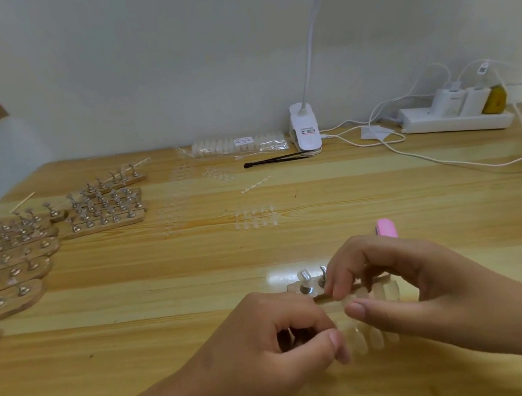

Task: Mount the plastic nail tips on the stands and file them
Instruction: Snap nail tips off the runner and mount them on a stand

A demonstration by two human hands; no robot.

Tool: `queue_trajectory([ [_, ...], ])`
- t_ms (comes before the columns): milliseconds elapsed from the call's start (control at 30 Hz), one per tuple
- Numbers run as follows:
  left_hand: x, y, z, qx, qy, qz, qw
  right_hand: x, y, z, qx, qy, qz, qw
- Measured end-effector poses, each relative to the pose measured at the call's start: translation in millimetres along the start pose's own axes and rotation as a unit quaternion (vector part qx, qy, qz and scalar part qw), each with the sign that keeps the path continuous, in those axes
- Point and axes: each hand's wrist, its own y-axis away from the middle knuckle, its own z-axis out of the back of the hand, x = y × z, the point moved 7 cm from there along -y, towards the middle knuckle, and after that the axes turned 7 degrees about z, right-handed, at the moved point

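A strip of clear plastic nail tips (pixel 371 335) hangs between my two hands near the table's front. My left hand (pixel 278 335) pinches its left end with thumb and curled fingers. My right hand (pixel 402 282) holds the strip's upper part, thumb stretched under it and fingers curled over. Behind my fingers a wooden stand (pixel 321 298) with two visible metal pegs (pixel 306 282) lies on the table, mostly hidden. A pink nail file (pixel 386 227) pokes out beyond my right hand.
Several wooden stands with metal pegs (pixel 104 206) crowd the left side. Loose clear tip strips (pixel 255 216) lie mid-table. At the back are a bag of tips (pixel 240 144), a clip lamp (pixel 305 131), a black stick (pixel 275 159), and a power strip (pixel 455 117) with trailing cables.
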Motion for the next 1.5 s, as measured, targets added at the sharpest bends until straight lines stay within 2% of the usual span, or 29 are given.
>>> queue_trajectory([
  [100,2.6,-1.9,-0.7,0.007,0.062,0.039,0.997,9.1,1.3,5.5,-0.029,0.046,0.05,0.997],
  [133,3.4,-2.9,-0.4,0.01,0.097,0.059,0.994,14.0,2.7,6.4,-0.036,0.104,0.082,0.991],
  [200,4.6,-4.2,0.7,0.008,0.167,0.094,0.981,29.4,4.2,1.1,-0.037,0.273,0.172,0.946],
  [233,4.8,-3.8,1.8,0.001,0.166,0.094,0.982,33.8,5.2,-2.8,-0.034,0.327,0.203,0.922],
  [267,4.0,-2.8,2.9,-0.01,0.129,0.077,0.989,34.7,5.9,-6.2,-0.031,0.345,0.214,0.913],
  [300,1.3,-1.6,3.6,-0.026,0.064,0.038,0.997,33.5,5.7,-8.0,-0.028,0.332,0.205,0.92],
  [333,-4.1,0.2,5.2,-0.056,-0.026,-0.019,0.998,29.9,4.3,-7.7,-0.021,0.29,0.176,0.941],
  [367,-12.8,3.6,7.7,-0.103,-0.142,-0.091,0.98,23.8,3.0,-5.4,-0.012,0.216,0.13,0.968],
  [433,-33.9,14.0,7.0,-0.191,-0.349,-0.225,0.889,11.2,0.9,-2.1,0.009,-0.006,0.023,1.0],
  [467,-41.8,17.9,3.6,-0.209,-0.408,-0.27,0.847,6.8,1.1,-2.2,0.017,-0.125,-0.017,0.992],
  [500,-48.7,21.2,2.0,-0.218,-0.439,-0.299,0.818,3.1,1.4,-1.2,0.01,-0.211,-0.045,0.976],
  [533,-53.6,24.3,0.9,-0.218,-0.45,-0.318,0.805,1.0,1.7,1.8,-0.01,-0.256,-0.05,0.965],
  [567,-55.4,26.1,-0.4,-0.205,-0.44,-0.323,0.812,1.7,1.1,6.0,-0.036,-0.27,-0.04,0.961],
  [600,-55.1,26.2,-0.5,-0.187,-0.394,-0.315,0.843,4.4,0.2,9.9,-0.061,-0.269,-0.024,0.961],
  [667,-45.8,18.6,3.3,-0.118,-0.199,-0.236,0.944,8.0,-0.2,16.1,-0.102,-0.264,0.004,0.959],
  [700,-38.0,13.2,3.3,-0.065,-0.089,-0.177,0.978,8.4,-0.6,17.5,-0.111,-0.258,0.01,0.96],
  [733,-31.0,9.0,0.6,-0.012,0.002,-0.123,0.992,7.5,-0.8,18.0,-0.113,-0.243,0.01,0.963],
  [767,-25.9,6.2,-1.2,0.023,0.062,-0.083,0.994,5.1,-1.2,18.0,-0.111,-0.221,0.006,0.969],
  [833,-21.7,3.5,-2.5,0.06,0.118,-0.049,0.99,-2.8,-1.4,16.6,-0.107,-0.173,-0.014,0.979],
  [933,-22.3,4.3,-9.3,0.109,0.139,-0.051,0.983,-14.2,-0.9,14.5,-0.105,-0.115,-0.038,0.987],
  [1000,-23.0,4.3,-12.6,0.115,0.142,-0.055,0.982,-19.5,-0.1,12.8,-0.101,-0.098,-0.049,0.989],
  [1133,-24.4,3.1,-13.0,0.094,0.133,-0.068,0.984,-21.7,-0.6,10.5,-0.09,-0.057,-0.039,0.994],
  [1500,-13.9,4.6,3.3,-0.03,0.109,-0.061,0.992,-12.9,-1.7,16.0,-0.087,-0.059,0.007,0.994],
])
